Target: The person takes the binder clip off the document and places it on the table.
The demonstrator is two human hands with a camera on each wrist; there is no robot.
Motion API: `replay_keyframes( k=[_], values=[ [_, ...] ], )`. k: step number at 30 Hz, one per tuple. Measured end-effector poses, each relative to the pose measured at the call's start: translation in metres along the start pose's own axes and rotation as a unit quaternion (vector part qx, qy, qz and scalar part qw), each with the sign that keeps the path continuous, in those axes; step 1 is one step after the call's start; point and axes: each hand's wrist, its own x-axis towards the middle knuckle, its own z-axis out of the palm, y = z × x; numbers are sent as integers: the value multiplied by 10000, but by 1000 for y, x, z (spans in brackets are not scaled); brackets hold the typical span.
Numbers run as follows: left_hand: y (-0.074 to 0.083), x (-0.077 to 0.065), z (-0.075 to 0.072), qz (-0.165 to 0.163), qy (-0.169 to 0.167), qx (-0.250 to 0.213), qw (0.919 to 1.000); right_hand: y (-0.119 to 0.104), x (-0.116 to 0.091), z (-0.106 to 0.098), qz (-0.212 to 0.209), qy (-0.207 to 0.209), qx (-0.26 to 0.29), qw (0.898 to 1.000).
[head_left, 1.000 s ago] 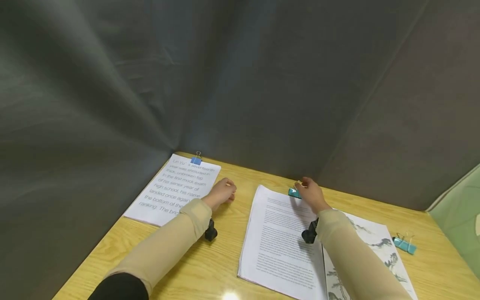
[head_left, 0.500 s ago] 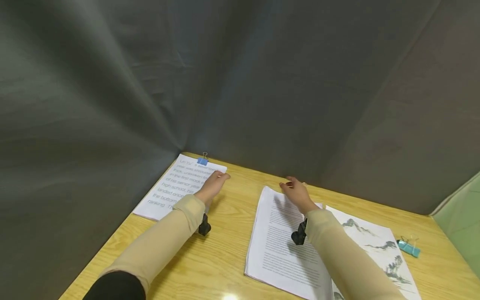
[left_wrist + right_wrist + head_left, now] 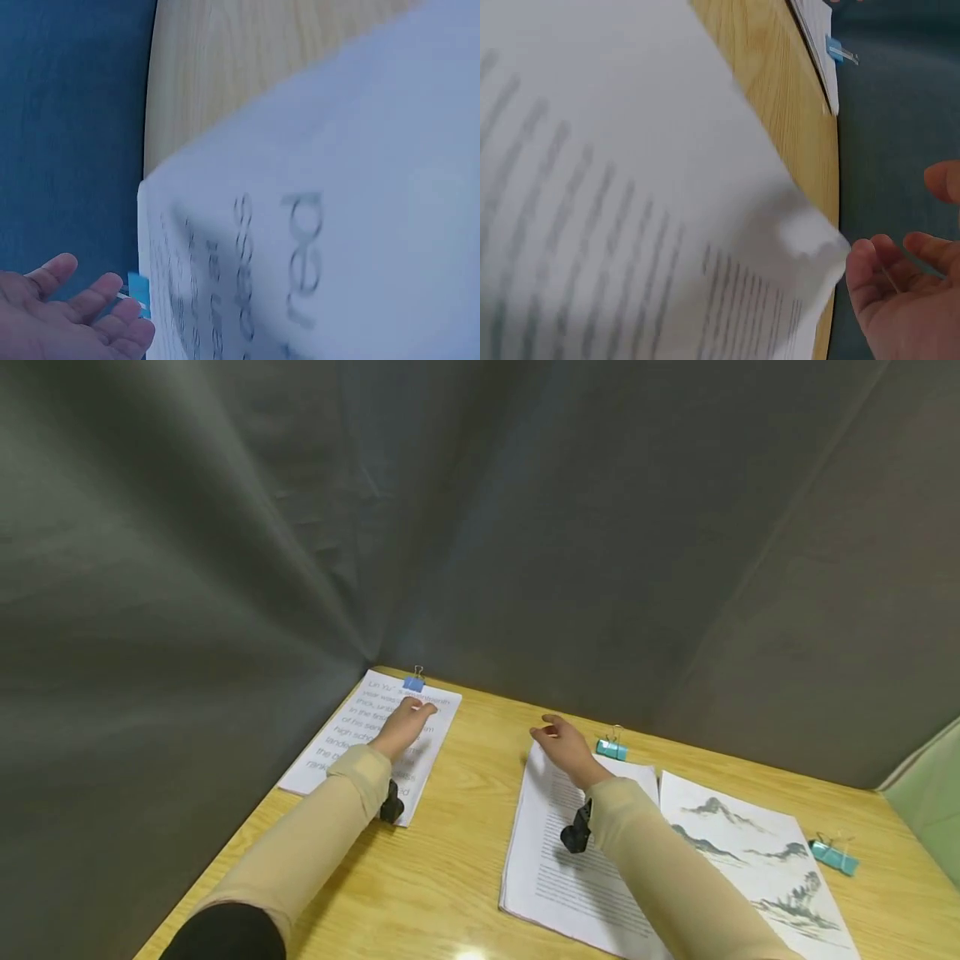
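Note:
My left hand (image 3: 403, 731) hovers over the left stack of large-print paper (image 3: 438, 735), fingers loosely bent and holding nothing. Just beyond its fingertips, a blue binder clip (image 3: 413, 683) grips the stack's top edge, its wire handles raised. My right hand (image 3: 566, 752) hangs above the upper left corner of the middle stack of printed paper (image 3: 570, 893), thumb and fingers apart with nothing between them. A teal binder clip (image 3: 612, 749) sits on that stack's top edge, to the right of the hand. In the right wrist view, the fingers (image 3: 862, 274) are near the paper corner (image 3: 825, 244).
Right of the middle stack lies a sheet with an ink landscape painting (image 3: 750, 835), partly under the right sleeve. Another teal binder clip (image 3: 834, 857) lies beside it on the wooden table (image 3: 450, 877). A dark curtain (image 3: 525, 568) rises behind the table.
My right hand has left the teal clip and moved left to the middle stack's corner. My left hand has moved left over the large-print stack. The view has shifted slightly.

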Motion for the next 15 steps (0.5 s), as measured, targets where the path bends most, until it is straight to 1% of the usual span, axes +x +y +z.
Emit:
replay_keyframes(
  k=[4, 6, 10, 15],
  values=[
    [-7, 2, -11, -51, 196, 79, 9998, -6, 0, 12, -43, -124, 79, 9999],
    [-10, 1, -14, -46, 283, 143, 9995, -9, -1, 17, -71, -187, 139, 9997],
    [-11, -4, -21, -13, 335, 423, 9985, -12, -4, 23, -73, -302, 344, 9989],
    [-15, -2, -30, -108, 354, 448, 9983, -19, -6, 29, -68, -456, 797, 9958]
  ],
)
